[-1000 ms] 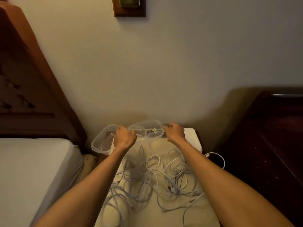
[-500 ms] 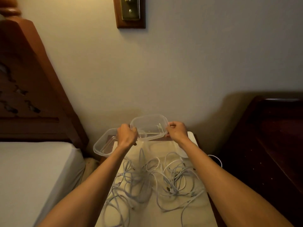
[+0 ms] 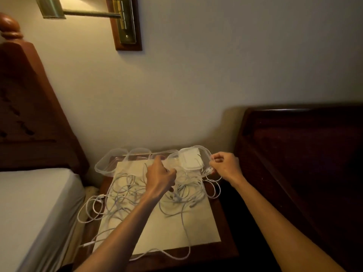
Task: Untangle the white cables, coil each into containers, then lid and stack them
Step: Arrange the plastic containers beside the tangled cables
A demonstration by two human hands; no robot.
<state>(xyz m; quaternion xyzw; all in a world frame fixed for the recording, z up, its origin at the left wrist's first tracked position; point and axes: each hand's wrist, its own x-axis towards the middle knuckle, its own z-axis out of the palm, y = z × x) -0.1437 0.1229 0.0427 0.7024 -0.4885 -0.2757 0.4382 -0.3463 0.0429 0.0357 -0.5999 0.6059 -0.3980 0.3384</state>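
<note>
A tangle of white cables (image 3: 137, 197) sprawls over a cream mat (image 3: 169, 230) on a small wooden nightstand. Clear plastic containers stand along the far edge: one at the left corner (image 3: 106, 163), another beside it (image 3: 139, 153). At the far right a third clear container (image 3: 193, 159) sits over the white lids (image 3: 190, 160). My right hand (image 3: 225, 165) pinches that container's right rim. My left hand (image 3: 160, 176) is at its left end, fingers curled at the rim above the cables.
A bed with a white sheet (image 3: 29, 213) and a wooden headboard (image 3: 29, 107) lies on the left. Dark wooden furniture (image 3: 302, 163) stands close on the right. A brass wall lamp (image 3: 94, 14) hangs above. Some cable loops hang over the nightstand's left edge (image 3: 88, 211).
Both hands carried the clear container from the middle of the far edge to the right, setting it down over the white lids. The view tilted up and nearer.
</note>
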